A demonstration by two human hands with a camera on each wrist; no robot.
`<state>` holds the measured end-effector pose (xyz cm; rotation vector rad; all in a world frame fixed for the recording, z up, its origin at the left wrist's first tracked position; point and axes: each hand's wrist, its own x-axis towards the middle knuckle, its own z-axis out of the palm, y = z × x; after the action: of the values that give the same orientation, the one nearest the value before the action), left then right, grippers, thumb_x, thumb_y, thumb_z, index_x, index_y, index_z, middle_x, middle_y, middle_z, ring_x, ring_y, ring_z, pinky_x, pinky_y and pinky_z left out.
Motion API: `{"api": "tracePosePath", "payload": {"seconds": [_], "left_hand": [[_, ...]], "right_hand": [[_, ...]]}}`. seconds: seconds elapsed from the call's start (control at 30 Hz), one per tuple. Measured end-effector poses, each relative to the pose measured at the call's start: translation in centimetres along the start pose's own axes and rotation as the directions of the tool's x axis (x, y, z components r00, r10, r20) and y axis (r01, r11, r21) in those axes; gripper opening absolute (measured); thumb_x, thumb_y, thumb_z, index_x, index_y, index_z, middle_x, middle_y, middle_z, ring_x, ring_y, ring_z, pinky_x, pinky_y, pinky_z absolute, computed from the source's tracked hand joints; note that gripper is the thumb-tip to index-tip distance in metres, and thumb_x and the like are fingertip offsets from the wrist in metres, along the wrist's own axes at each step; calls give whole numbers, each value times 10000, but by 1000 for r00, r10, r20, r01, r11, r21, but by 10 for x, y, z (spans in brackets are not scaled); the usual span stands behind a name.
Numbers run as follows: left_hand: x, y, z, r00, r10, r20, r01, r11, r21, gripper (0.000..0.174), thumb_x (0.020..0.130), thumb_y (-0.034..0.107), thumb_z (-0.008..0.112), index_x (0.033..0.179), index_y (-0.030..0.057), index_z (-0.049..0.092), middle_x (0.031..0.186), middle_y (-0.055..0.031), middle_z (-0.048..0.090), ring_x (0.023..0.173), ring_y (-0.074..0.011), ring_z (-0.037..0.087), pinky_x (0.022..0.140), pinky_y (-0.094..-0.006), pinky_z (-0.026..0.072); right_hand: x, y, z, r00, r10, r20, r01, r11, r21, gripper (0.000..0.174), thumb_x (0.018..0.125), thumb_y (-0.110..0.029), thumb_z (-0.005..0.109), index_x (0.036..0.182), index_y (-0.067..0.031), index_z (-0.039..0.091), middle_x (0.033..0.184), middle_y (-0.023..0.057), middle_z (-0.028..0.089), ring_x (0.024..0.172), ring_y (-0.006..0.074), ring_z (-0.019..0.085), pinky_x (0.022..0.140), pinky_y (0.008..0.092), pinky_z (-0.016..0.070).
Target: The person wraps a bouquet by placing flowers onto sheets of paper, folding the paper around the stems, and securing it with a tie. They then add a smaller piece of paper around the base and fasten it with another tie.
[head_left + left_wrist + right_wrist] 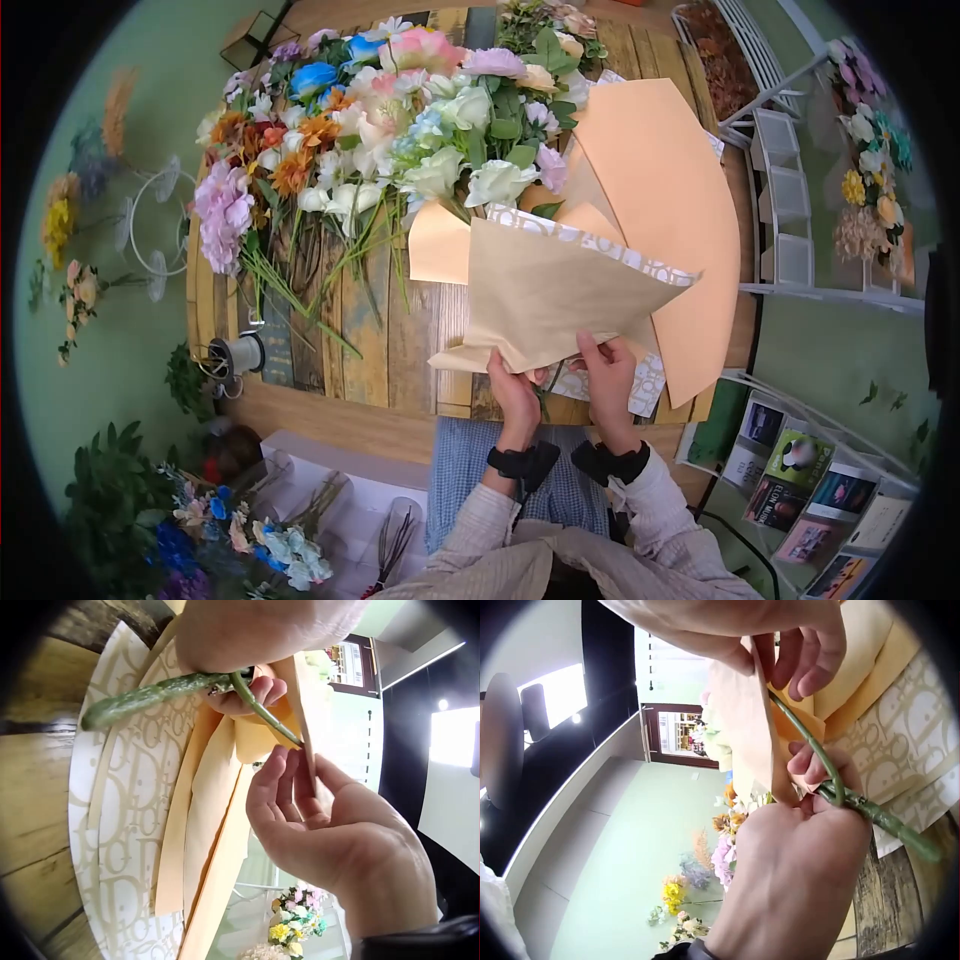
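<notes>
A bouquet of white and lilac flowers (470,180) lies wrapped in tan paper (560,290) with a patterned white edge. My left hand (515,395) grips its green stems (889,821) at the gathered base, fingers curled round them, stem ends sticking out past the palm. One thinner stem (262,712) bends away toward the paper. With thumb and fingers, my right hand (610,380) pinches the edge of the tan paper beside the left hand; in the right wrist view this edge (761,712) stands up between thumb and fingers.
Peach sheets (670,200) and patterned paper (135,825) lie under and right of the bouquet. More artificial flowers (300,150) cover the table's back left, stems hanging forward. A ribbon spool (237,356) is at the left edge, and a card rack (800,480) stands right.
</notes>
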<state>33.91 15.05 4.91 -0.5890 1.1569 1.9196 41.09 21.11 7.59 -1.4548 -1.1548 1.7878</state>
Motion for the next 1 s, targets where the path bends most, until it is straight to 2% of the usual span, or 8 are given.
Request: {"api": "tracePosePath", "payload": {"seconds": [0.07, 0.27, 0.33, 0.37, 0.53, 0.6, 0.77, 1.0], "left_hand": [[0, -1, -2, 999, -40, 16, 40, 999, -30, 397, 883, 382, 274, 974, 37, 450, 695, -40, 500, 490, -123, 406, 434, -246, 322], [-9, -1, 9, 997, 58, -52, -64, 990, -128, 521, 862, 508, 238, 883, 39, 463, 599, -31, 474, 447, -122, 399, 420, -238, 314], [-6, -7, 3, 978, 195, 73, -205, 958, 199, 516, 861, 523, 249, 876, 50, 455, 606, -16, 476, 427, -105, 385, 410, -220, 307], [-5, -8, 0, 978, 195, 73, -205, 958, 199, 516, 861, 523, 249, 876, 50, 455, 606, -16, 476, 427, -105, 385, 410, -220, 307], [-1, -2, 5, 998, -24, 51, 26, 999, -39, 526, 859, 533, 244, 902, 50, 448, 463, 1, 380, 378, -105, 341, 383, -232, 288], [3, 0, 2, 999, -32, 23, 32, 999, -9, 520, 861, 528, 247, 904, 51, 451, 475, -2, 392, 370, -101, 338, 368, -222, 272], [4, 9, 6, 994, -109, -6, 110, 991, 74, 492, 873, 499, 249, 915, 54, 454, 512, -3, 421, 347, -85, 317, 329, -200, 226], [15, 12, -6, 924, -340, 177, 332, 940, 72, 271, 898, 295, 315, 855, 72, 463, 547, 14, 438, 349, -55, 322, 309, -182, 227]], "right_hand": [[2, 4, 3, 996, 67, -53, -56, 980, 192, 194, 806, -136, 561, 885, 39, 535, 752, 64, 592, 619, 96, 552, 533, 211, 460], [-7, 9, 10, 988, -9, -152, 47, 968, 247, 168, 819, -116, 540, 876, 40, 516, 796, 82, 589, 643, 103, 562, 543, 223, 471], [-12, 14, 14, 986, -11, -166, 47, 974, 219, 174, 820, -117, 539, 888, 41, 509, 808, 81, 586, 652, 103, 559, 550, 221, 467], [-13, 16, 15, 984, -12, -178, 47, 980, 193, 180, 822, -118, 538, 899, 41, 503, 821, 80, 584, 660, 102, 556, 557, 220, 462], [-13, 15, 17, 990, 51, -129, -17, 967, 255, 192, 826, -136, 536, 918, 29, 501, 832, 70, 578, 702, 103, 549, 612, 234, 452], [-9, 22, 13, 990, 88, -113, -54, 961, 271, 199, 828, -149, 534, 926, 22, 503, 836, 66, 577, 721, 106, 548, 637, 244, 450], [4, 41, 2, 959, 200, 202, -268, 872, 410, 279, 845, -223, 506, 998, 8, 482, 977, 45, 548, 891, 121, 515, 782, 287, 404], [23, 50, 0, 848, 264, 459, -476, 759, 443, 279, 858, -178, 469, 1078, -8, 452, 1050, 72, 517, 958, 156, 490, 850, 321, 372]]}}
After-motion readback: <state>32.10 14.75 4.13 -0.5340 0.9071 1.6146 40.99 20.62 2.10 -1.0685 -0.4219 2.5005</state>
